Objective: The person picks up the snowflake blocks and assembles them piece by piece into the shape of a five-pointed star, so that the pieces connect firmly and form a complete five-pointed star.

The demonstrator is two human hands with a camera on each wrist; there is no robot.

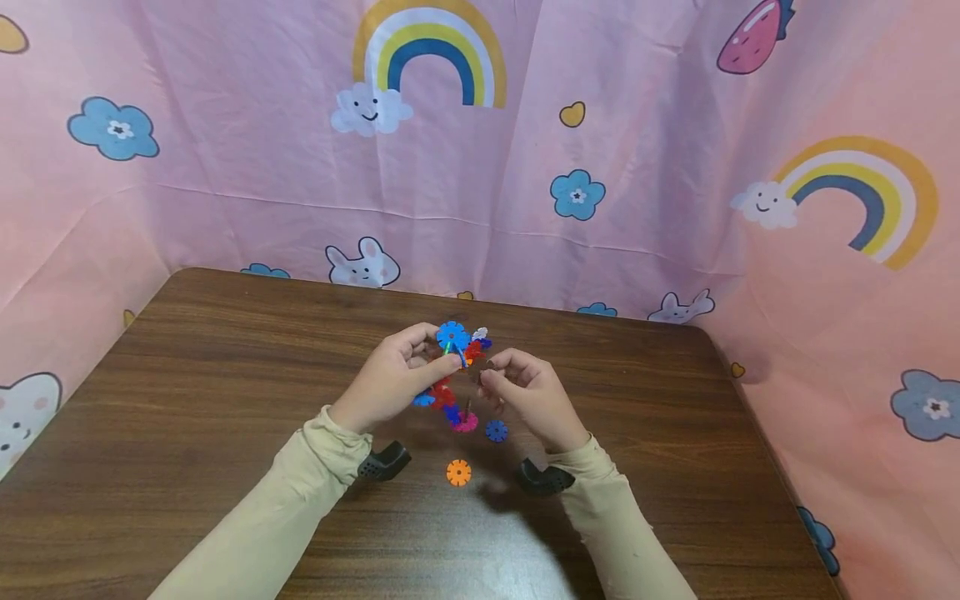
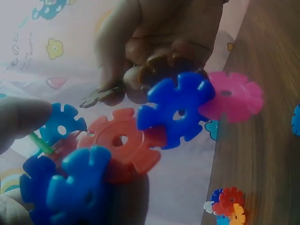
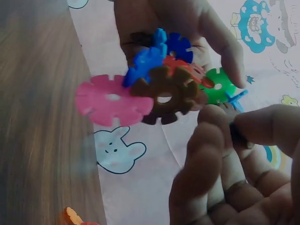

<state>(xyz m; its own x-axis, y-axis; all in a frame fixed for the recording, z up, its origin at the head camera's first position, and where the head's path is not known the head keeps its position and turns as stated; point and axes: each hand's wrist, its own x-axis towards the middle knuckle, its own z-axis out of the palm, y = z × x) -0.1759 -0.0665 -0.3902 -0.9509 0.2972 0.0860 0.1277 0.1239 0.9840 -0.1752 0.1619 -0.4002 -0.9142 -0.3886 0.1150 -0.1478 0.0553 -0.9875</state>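
Observation:
My left hand (image 1: pixel 393 375) holds a cluster of interlocked, notched plastic discs up off the table. It includes a pink disc (image 3: pixel 91 101), a brown disc (image 3: pixel 183 89), blue discs (image 2: pixel 164 101), a red disc (image 2: pixel 101 131) and a green disc (image 3: pixel 216 89). Between thumb and fingertips, my right hand (image 1: pixel 528 396) pinches a separate brown snowflake disc (image 2: pixel 101 96), just to the right of the cluster. Whether this disc touches the cluster is hard to tell. The left palm and fingers hide part of the cluster.
A loose blue disc (image 1: pixel 497 431) and an orange disc (image 1: pixel 459 472) lie on the brown wooden table (image 1: pixel 225 375). Beyond the hands sits a second joined group of discs (image 2: pixel 232 199), in red, orange, blue and white. A patterned pink curtain (image 1: pixel 262 150) surrounds the table.

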